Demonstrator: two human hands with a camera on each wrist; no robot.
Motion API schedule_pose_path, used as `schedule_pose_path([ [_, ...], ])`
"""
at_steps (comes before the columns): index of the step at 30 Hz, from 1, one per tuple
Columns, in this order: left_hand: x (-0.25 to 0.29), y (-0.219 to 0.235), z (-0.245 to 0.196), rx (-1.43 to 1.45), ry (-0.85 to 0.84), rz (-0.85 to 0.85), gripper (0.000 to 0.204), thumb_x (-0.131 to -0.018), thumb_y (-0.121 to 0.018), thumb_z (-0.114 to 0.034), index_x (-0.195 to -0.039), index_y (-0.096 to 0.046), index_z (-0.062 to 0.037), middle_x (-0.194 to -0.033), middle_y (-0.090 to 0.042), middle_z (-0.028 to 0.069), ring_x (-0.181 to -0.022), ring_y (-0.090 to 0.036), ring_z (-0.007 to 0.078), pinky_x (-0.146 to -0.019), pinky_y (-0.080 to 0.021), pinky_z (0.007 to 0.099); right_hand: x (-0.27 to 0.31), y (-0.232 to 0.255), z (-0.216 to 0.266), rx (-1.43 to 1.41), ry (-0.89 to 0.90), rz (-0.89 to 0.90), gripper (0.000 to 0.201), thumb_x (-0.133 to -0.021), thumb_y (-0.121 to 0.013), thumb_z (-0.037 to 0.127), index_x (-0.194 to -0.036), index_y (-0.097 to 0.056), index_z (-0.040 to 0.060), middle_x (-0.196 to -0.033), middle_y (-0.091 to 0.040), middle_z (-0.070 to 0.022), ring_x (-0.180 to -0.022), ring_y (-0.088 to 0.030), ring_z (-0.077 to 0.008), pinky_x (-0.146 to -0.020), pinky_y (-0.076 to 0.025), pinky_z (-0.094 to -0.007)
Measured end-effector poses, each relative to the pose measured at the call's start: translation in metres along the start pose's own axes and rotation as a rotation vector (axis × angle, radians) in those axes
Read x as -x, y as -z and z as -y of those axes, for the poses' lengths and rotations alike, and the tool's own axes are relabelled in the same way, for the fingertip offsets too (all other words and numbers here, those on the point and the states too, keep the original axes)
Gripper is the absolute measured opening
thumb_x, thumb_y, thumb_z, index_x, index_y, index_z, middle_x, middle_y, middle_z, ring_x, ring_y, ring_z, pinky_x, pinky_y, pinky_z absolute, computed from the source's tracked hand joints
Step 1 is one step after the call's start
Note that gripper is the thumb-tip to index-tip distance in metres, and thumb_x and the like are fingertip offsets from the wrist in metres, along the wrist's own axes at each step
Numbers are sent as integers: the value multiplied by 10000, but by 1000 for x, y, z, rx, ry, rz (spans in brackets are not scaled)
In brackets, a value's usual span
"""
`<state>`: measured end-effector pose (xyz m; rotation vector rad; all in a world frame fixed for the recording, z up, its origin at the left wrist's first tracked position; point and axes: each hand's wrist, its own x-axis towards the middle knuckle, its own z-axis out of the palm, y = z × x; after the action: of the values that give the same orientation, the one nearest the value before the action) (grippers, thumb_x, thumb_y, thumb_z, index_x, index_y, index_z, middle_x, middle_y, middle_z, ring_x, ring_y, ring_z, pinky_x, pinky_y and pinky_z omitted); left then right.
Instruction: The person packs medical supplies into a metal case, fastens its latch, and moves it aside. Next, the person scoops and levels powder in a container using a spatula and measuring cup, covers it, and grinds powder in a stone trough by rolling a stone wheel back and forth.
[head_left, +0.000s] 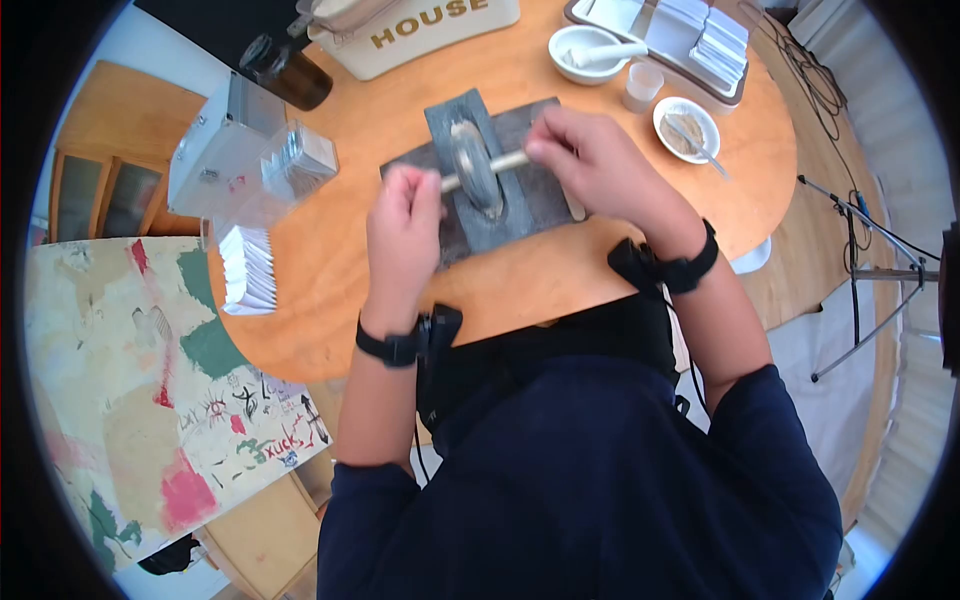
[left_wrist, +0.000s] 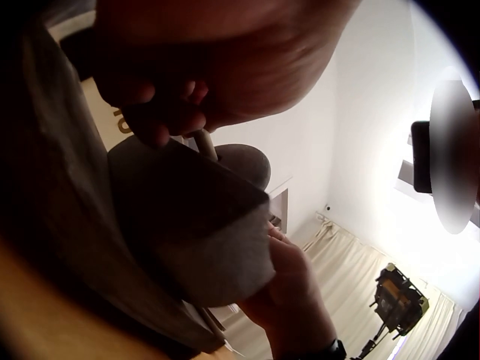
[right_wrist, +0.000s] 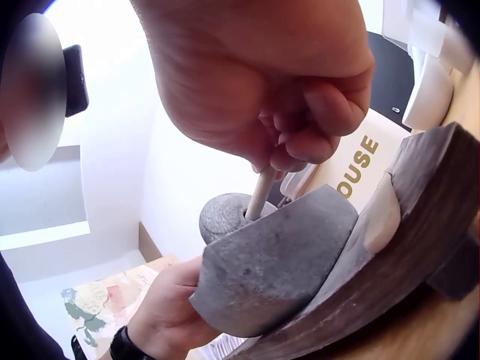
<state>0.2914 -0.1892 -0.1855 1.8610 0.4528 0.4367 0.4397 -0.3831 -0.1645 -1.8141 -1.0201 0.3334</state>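
A grey stone grinding wheel [head_left: 474,165] stands upright in a long grey stone trough [head_left: 500,230]. Through its hub runs a pale wooden axle [right_wrist: 261,193], sticking out on both sides. My left hand [head_left: 404,220] grips the left end of this rod with curled fingers. On the other side, my right hand [head_left: 600,160] holds the right end in its fingers. The trough rests on a dark grey board [head_left: 550,210] at the table's near side. Pale material shows in the trough in the right wrist view. In the left wrist view, the trough end hides much of the wheel.
At the right, a bowl of brownish powder [head_left: 668,136] with a spoon stands near a plastic cup [head_left: 643,82] and a white mortar with pestle [head_left: 590,57]. Folded white papers [head_left: 246,270] lie left. Behind are a HOUSE bin [head_left: 400,45] and a dark jar [head_left: 300,80].
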Motion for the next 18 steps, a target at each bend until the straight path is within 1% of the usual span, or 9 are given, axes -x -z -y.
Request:
schedule_pose_path([
  [2,-11,-3,4,3,-13,-23,170,-1026,-532,-161,-921,-550,-28,-771,-546,-8,-718,-513,67,-676,-441,230,-10,-7,-4,-33,30,-126,154,-925,-633,174,-900,-636,22,-719,-635,-113,-644,-597,-248,-602,-459,-360],
  [3,-16,-3,2,30,-17,-11,171,-1026,-532,-162,-922,-550,-28,-772,-546,-8,-716,-514,69,-673,-441,231,-10,-7,-3,-66,12,-132,154,-929,-627,173,-904,-635,22,-706,-626,-109,-631,-589,-246,-598,-456,-352],
  [6,-1,0,-8,0,-36,7,174,-1026,-533,-165,-919,-550,-28,-775,-547,-8,-707,-514,69,-670,-439,230,1,1,-2,-3,54,-38,155,-939,-607,164,-913,-634,13,-700,-622,-108,-626,-581,-245,-602,-460,-353],
  [7,5,-1,-10,-5,-50,8,175,-1025,-535,-165,-917,-550,-28,-770,-548,-9,-703,-514,68,-668,-438,229,-2,3,-2,0,61,-42,155,-939,-607,164,-913,-634,13,-700,-622,-108,-626,-581,-245,-602,-460,-353],
  [10,-2,-3,-3,-26,-19,14,182,-1023,-540,-169,-905,-544,-31,-766,-548,-14,-705,-515,63,-664,-437,222,3,-4,-6,21,-23,-16,145,-935,-604,153,-911,-632,13,-703,-619,-106,-634,-580,-236,-612,-465,-345],
  [12,-17,-5,-5,32,-64,-9,179,-1023,-537,-170,-910,-547,-32,-773,-547,-20,-706,-513,60,-653,-437,223,-8,-7,-9,-108,-39,-113,141,-923,-616,161,-908,-635,22,-697,-611,-106,-631,-577,-235,-607,-460,-347],
  [13,-13,-2,-8,-89,-91,9,178,-1025,-535,-171,-911,-545,-34,-776,-548,-19,-715,-507,56,-660,-434,223,-7,-5,-11,-52,13,-89,132,-922,-615,159,-911,-640,31,-691,-606,-110,-637,-584,-246,-601,-458,-352],
  [16,0,-3,-5,1,-59,1,186,-1026,-535,-171,-904,-547,-31,-772,-554,-13,-715,-507,60,-670,-429,226,5,3,4,27,2,-34,134,-929,-605,155,-910,-640,27,-684,-602,-113,-646,-591,-258,-603,-458,-357],
  [18,-10,-3,4,25,-30,7,189,-1026,-534,-178,-906,-550,-33,-772,-559,-8,-716,-513,63,-676,-428,223,-1,-4,4,77,-13,-74,137,-928,-605,155,-900,-637,25,-692,-609,-118,-648,-593,-263,-603,-458,-358],
])
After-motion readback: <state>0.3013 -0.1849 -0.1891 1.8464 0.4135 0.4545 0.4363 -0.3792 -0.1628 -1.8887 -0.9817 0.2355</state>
